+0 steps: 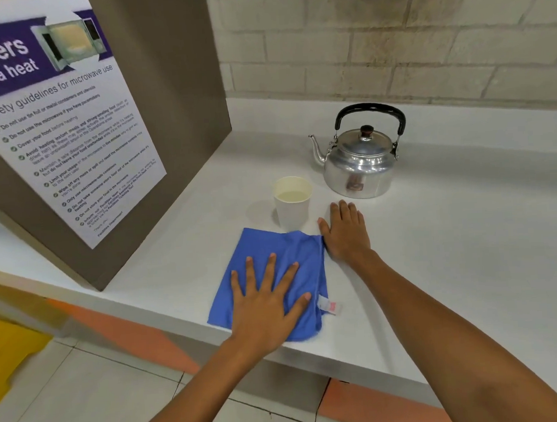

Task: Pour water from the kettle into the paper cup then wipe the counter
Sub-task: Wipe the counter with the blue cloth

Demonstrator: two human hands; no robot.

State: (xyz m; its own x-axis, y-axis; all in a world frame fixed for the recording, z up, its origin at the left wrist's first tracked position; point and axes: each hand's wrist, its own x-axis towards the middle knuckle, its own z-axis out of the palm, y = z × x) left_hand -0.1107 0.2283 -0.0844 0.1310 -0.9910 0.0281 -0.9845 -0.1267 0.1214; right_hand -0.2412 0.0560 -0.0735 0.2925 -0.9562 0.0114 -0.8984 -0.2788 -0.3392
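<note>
A silver kettle [360,164] with a black handle stands upright on the white counter [449,234], spout pointing left. Just in front of it and to its left stands a white paper cup [292,207] with water in it. A blue cloth [273,253] lies flat near the counter's front edge. My left hand [267,303] presses flat on the cloth, fingers spread. Beside the cloth's right edge, my right hand [346,231] rests palm down on the bare counter, between the cup and the kettle's base, holding nothing.
A brown panel [155,98] carrying a microwave safety poster [63,131] rises at the left end of the counter. A beige brick wall [390,34] backs the counter. Below the front edge lie floor tiles and a yellow object [10,354] at far left.
</note>
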